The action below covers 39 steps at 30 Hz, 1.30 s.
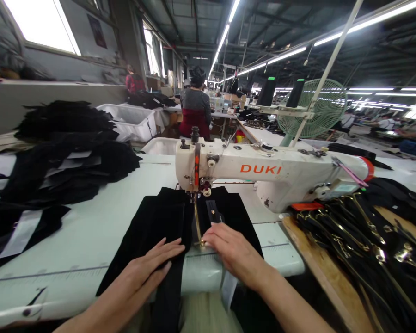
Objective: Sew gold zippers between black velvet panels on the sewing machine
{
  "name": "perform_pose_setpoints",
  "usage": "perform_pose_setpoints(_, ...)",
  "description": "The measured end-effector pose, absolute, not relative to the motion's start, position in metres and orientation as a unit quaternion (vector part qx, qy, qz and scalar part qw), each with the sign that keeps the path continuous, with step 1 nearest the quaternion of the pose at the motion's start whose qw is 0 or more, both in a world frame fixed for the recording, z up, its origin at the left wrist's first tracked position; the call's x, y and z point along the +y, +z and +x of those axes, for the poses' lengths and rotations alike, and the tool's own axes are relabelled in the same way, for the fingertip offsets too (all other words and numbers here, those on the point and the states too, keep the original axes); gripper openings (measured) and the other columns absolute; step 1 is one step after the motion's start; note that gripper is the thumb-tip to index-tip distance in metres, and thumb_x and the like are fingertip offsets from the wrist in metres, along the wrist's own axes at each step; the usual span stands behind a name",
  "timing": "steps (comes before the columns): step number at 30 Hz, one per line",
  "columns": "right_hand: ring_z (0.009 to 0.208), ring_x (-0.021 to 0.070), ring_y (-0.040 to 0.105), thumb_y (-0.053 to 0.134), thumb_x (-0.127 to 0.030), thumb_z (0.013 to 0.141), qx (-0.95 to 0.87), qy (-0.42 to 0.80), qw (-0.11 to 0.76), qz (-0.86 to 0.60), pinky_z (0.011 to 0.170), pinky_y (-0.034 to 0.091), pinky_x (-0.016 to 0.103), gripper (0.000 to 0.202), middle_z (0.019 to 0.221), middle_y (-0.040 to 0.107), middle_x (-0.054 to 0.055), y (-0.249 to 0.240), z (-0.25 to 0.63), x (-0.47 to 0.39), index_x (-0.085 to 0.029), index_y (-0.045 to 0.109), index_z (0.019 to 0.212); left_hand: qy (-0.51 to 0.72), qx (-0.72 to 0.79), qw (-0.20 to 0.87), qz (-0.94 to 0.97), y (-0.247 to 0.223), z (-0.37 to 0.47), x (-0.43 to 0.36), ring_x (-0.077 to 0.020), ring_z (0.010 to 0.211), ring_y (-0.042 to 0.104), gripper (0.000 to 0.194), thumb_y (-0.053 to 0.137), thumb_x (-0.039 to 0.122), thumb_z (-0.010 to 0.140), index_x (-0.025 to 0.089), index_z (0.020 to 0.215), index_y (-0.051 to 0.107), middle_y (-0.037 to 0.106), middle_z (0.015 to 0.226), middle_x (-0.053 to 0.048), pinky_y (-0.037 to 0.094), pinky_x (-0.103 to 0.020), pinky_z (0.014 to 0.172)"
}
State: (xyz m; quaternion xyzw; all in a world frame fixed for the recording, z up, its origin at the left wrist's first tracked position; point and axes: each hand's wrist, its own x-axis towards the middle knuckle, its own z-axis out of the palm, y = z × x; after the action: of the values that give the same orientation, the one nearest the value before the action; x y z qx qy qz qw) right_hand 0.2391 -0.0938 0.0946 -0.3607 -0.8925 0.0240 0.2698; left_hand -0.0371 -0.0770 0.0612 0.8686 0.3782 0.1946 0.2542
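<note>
Black fabric [159,217] lies on the table under the presser foot of a white sewing machine [225,162]. A black zipper [197,217] with gold teeth runs from the needle area toward me, its gold slider at the near end. My left hand [152,263] rests on the left part of the fabric, fingers stretched out and holding nothing. On the other side, my right hand [234,249] is closed, fingertips pinching the zipper at its slider. The palm covers part of the right fabric panel, which bears a small dark tab [213,212].
Black fabric pieces [65,162] are heaped on the left, with a white bin [131,120] behind. At right, several gold-toothed zippers [350,231] lie on a wooden board [319,259]. Thread cones [266,92] and a fan [312,108] stand behind the machine. A person [196,104] is farther back.
</note>
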Motion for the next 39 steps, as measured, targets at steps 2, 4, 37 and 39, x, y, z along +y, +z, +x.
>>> perform_pose_setpoints(2, 0.097, 0.0191, 0.063, 0.05, -0.008, 0.1, -0.912, -0.016, 0.223, -0.344, 0.11, 0.042, 0.038, 0.014, 0.099, 0.067, 0.007, 0.104, 0.24, -0.091, -0.012, 0.063, 0.103, 0.193, 0.387, 0.287, 0.855, 0.067, -0.039, -0.076, -0.0264, 0.14, 0.04, 0.041, 0.039, 0.036, 0.105, 0.039, 0.144, 0.049, 0.052, 0.147, 0.006, 0.036, -0.048, 0.111)
perform_pose_setpoints(4, 0.094, 0.0201, 0.063, 0.058, -0.009, 0.096, -0.935, -0.043, 0.154, -0.318, 0.111, 0.041, 0.039, 0.008, 0.094, 0.067, 0.005, 0.103, 0.237, -0.092, -0.012, 0.064, 0.099, 0.193, 0.382, 0.274, 0.861, 0.068, -0.039, -0.077, -0.0267, 0.138, 0.042, 0.042, 0.038, 0.035, 0.105, 0.038, 0.145, 0.049, 0.053, 0.146, 0.005, 0.039, -0.049, 0.108)
perform_pose_setpoints(37, 0.106, 0.0193, 0.063, 0.06, -0.01, 0.093, -0.809, 0.1, 0.343, -0.467, 0.114, 0.038, 0.05, 0.026, 0.11, 0.065, 0.003, 0.055, 0.213, -0.125, -0.022, 0.063, 0.116, 0.21, 0.216, -0.06, 0.952, 0.06, -0.013, -0.095, -0.018, 0.14, 0.043, 0.07, 0.04, -0.004, 0.077, 0.016, 0.144, 0.048, 0.058, 0.143, -0.004, 0.024, -0.041, 0.12)
perform_pose_setpoints(39, 0.112, 0.0207, 0.062, 0.062, -0.01, 0.092, -0.802, 0.095, 0.346, -0.477, 0.114, 0.038, 0.049, 0.031, 0.116, 0.065, 0.005, 0.055, 0.213, -0.127, -0.021, 0.062, 0.12, 0.203, 0.207, -0.047, 0.956, 0.062, -0.013, -0.093, -0.0183, 0.138, 0.046, 0.073, 0.042, -0.003, 0.076, 0.017, 0.147, 0.044, 0.058, 0.142, -0.004, 0.023, -0.041, 0.12)
